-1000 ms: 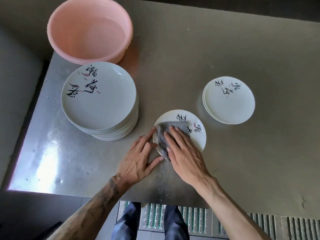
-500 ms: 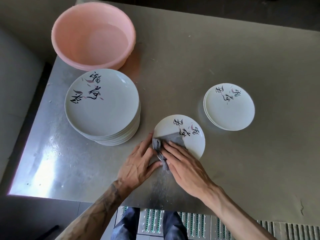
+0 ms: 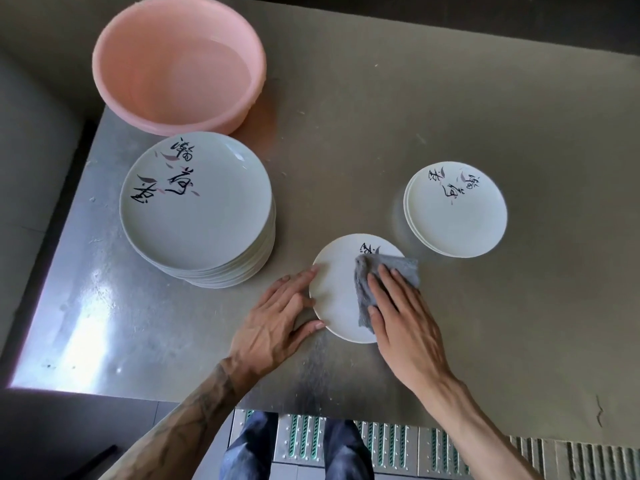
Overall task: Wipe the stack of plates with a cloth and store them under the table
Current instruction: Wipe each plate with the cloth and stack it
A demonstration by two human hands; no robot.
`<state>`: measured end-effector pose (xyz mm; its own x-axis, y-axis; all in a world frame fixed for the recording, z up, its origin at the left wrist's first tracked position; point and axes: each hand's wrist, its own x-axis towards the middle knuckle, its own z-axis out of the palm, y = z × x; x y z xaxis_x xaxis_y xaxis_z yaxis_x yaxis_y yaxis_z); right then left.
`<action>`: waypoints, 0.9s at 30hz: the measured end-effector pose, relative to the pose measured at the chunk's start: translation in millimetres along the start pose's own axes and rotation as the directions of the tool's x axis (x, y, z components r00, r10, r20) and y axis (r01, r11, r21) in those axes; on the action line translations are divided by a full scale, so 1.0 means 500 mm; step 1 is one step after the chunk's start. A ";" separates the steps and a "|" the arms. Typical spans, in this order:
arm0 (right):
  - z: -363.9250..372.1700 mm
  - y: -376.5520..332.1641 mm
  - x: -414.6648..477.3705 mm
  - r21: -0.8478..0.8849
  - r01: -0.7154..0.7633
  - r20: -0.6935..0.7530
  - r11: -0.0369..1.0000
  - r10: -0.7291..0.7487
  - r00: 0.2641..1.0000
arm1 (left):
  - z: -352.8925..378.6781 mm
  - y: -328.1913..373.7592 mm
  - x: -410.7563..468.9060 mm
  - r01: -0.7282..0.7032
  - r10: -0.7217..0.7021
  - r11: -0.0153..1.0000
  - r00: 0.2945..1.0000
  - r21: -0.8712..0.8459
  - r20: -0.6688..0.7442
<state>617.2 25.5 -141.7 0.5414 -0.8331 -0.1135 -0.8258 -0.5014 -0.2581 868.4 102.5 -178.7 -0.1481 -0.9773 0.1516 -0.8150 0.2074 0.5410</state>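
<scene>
Wiping step; right hand [image 3: 405, 327] presses cloth [image 3: 401, 268] flat on plate [image 3: 337, 296]; left hand [image 3: 273, 323], fingers straight, braces rim; next, likely lift onto right pile [image 3: 457, 216].

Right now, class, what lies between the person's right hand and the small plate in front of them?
The grey cloth: the right hand presses it flat onto the small plate, as the head view shows.

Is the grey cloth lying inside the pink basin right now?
No, the grey cloth lies on the small plate, pressed flat under the right hand, apart from the pink basin.
</scene>
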 end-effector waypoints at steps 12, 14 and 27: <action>-0.003 -0.062 0.001 0.031 0.182 -0.035 0.983 -0.181 0.983 | -0.001 0.002 -0.001 0.033 -0.032 0.997 0.999 0.076 -0.020; -0.013 -0.021 -0.017 0.018 0.095 -0.094 0.995 -0.093 0.991 | 0.000 0.003 0.000 0.031 -0.033 0.993 0.999 0.111 0.010; -0.058 -0.015 -0.065 0.483 -0.069 -0.469 0.873 0.324 0.821 | -0.019 0.045 0.028 -0.099 0.115 0.979 0.990 0.178 -0.083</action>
<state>601.0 49.3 -108.1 0.1025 -0.9565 0.2733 -0.6817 -0.2676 -0.6810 853.0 93.9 -156.6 -0.1944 -0.9399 0.2809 -0.8829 0.2924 0.3674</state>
